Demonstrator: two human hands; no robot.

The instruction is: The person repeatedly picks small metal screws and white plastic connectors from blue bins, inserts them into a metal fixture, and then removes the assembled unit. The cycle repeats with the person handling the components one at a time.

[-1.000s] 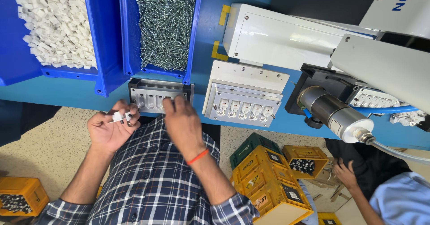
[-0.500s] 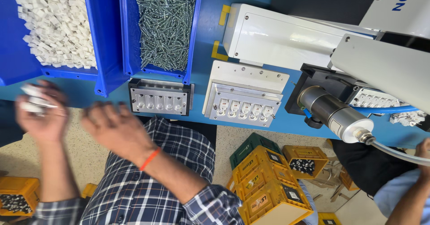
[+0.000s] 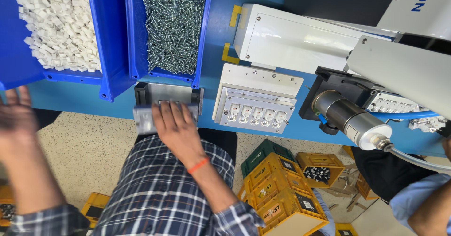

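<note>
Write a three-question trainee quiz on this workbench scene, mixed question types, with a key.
1. True or false: the right hand rests on the grey metal fixture at the bench edge.
2. Which blue bin holds the screws? A) the one right of the white plastic pieces B) the one left of them
3. Fill in: the left hand is raised, blurred and holds ____ that can be seen.

Key: 1 true; 2 A; 3 nothing
</note>
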